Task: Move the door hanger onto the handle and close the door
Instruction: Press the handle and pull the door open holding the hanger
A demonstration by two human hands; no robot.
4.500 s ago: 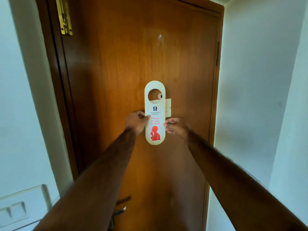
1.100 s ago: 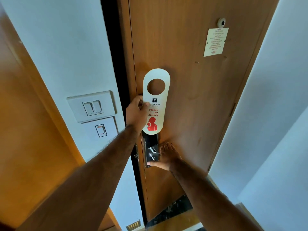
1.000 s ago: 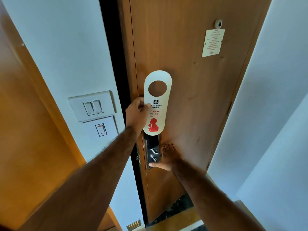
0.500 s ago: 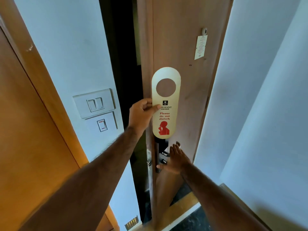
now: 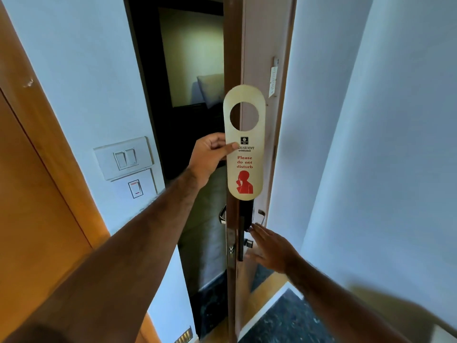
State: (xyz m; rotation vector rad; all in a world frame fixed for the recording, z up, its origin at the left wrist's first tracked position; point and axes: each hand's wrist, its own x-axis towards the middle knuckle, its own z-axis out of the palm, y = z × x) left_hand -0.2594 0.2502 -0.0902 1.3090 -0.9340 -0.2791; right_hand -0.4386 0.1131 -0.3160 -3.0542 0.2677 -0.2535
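Note:
My left hand [image 5: 210, 154] pinches the left edge of a cream door hanger [image 5: 244, 144], held upright in front of the door's edge. It has a round hole near the top, red "Please do not disturb" lettering and a red figure. The wooden door [image 5: 259, 45] stands wide open and I see it nearly edge-on. Its black lock plate [image 5: 246, 214] sits just under the hanger, with one metal handle [image 5: 222, 214] on the left face and another [image 5: 261, 215] on the right. My right hand [image 5: 269, 248] is flat, fingers spread, beside the lock plate on the door's right face.
Through the doorway lies a dark room with a pillow [image 5: 210, 91]. White switch plates [image 5: 123, 157] sit on the left wall beside an orange wooden panel [image 5: 37, 219]. A pale wall [image 5: 371, 144] is close on the right. A small notice [image 5: 273, 81] hangs on the door.
The door has swung further open, from nearly shut to almost edge-on, revealing the room behind. My left hand keeps the hanger; my right hand stays near the lock.

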